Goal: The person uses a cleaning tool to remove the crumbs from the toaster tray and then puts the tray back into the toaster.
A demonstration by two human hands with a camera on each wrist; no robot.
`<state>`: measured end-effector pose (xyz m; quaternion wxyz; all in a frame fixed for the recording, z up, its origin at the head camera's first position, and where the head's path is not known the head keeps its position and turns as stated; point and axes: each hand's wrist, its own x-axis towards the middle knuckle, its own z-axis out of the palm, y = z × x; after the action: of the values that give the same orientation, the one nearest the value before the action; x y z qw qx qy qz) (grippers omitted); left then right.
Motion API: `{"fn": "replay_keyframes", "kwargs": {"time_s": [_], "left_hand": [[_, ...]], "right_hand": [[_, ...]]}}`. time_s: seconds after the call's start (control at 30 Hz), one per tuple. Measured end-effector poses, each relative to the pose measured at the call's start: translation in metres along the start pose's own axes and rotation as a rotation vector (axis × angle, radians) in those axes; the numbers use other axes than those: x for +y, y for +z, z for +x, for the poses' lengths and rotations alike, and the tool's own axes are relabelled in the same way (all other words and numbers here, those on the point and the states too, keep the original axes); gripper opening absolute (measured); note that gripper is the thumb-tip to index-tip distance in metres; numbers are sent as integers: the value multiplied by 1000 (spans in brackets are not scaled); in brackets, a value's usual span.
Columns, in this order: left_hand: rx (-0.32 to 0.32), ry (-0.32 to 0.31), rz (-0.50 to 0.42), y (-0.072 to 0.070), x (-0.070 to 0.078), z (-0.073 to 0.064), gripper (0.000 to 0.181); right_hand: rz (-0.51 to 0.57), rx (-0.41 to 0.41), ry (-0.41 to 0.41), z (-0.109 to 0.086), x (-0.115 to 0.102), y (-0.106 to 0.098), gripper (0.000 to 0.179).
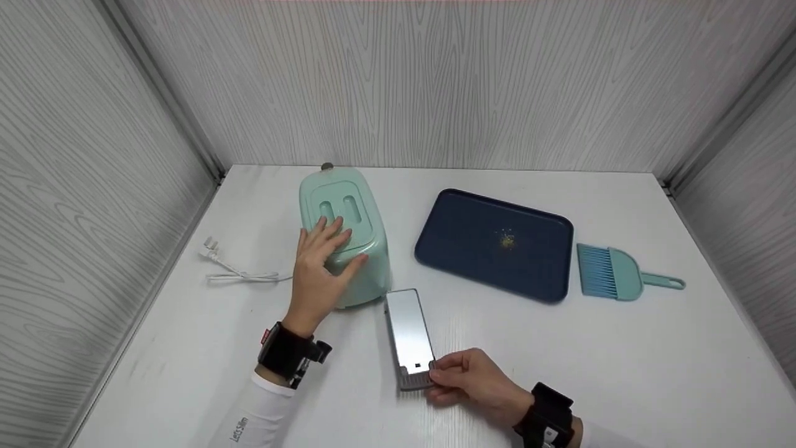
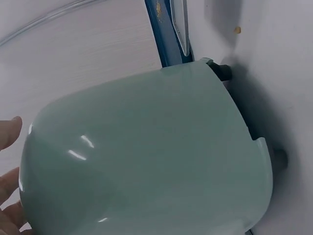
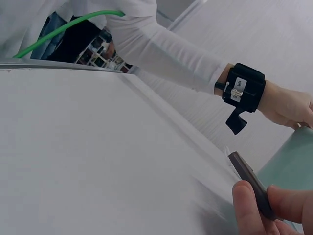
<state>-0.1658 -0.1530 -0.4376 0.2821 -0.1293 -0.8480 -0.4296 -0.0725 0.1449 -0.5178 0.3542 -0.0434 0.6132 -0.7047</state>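
Observation:
A mint-green toaster with two slot-shaped recesses on top stands left of centre. My left hand rests on its near top end, fingers spread and thumb apart. The left wrist view shows the toaster's smooth end wall and a notch at its lower edge. With thumb and fingers my right hand pinches the grey end of a long, shiny crumb tray. The tray's far end is close to the toaster's near lower corner; whether they touch, I cannot tell. In the right wrist view the grey end appears edge-on.
A dark blue serving tray with yellowish crumbs on it lies right of the toaster. Beside it is a mint-green hand brush. The toaster's white cord and plug lie to the left. Wood-grain panels enclose the white table.

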Motion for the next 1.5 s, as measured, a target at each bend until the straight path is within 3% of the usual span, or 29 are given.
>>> {"fn": "replay_keyframes", "kwargs": {"time_s": [0.53, 1.07, 1.5], "left_hand": [[2, 14, 5, 2, -7, -2, 41], [17, 9, 0, 2, -8, -2, 41], [20, 19, -14, 4, -8, -3, 40]], "right_hand": [[38, -48, 8, 3, 6, 22, 31], [21, -13, 58, 16, 4, 37, 27], [6, -17, 31, 23, 1, 42, 25]]}}
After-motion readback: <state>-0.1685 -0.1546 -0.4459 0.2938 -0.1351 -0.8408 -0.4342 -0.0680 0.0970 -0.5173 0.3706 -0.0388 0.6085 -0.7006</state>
